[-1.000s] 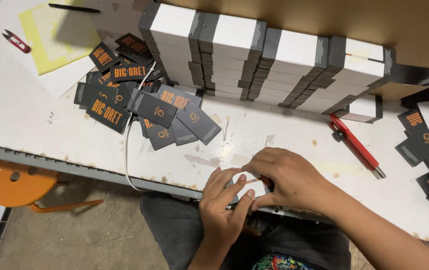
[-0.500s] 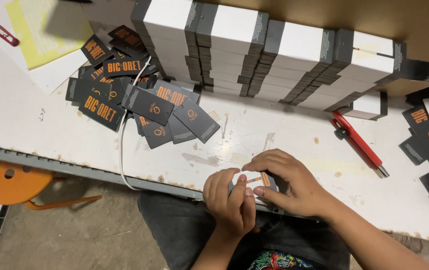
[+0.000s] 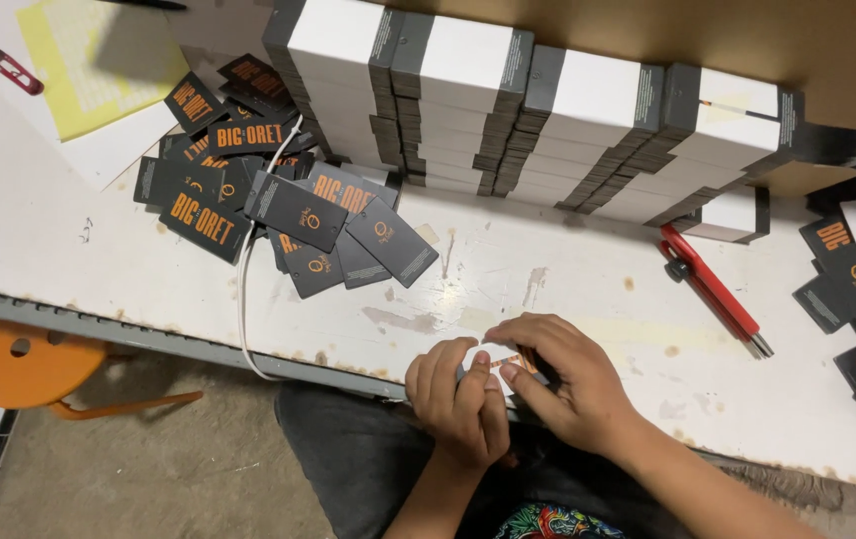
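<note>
Both hands work together at the near edge of the counter (image 3: 568,289). Left hand (image 3: 456,394) and right hand (image 3: 566,384) meet over a small card (image 3: 516,361), dark with an orange edge, mostly hidden by the fingers. Left grip: fingers curled, thumb and forefinger closed on the card's left end. Right grip: thumb and forefinger pinched on its right end; other fingers bent over it. Card sits just above the counter edge, over the lap.

Left of the hands: loose heap of dark tags (image 3: 278,205) with orange print, a white cord (image 3: 245,269) running through it. Behind: rows of stacked white boxes (image 3: 548,120). Right: red cutter (image 3: 712,287), well apart from the hands.
</note>
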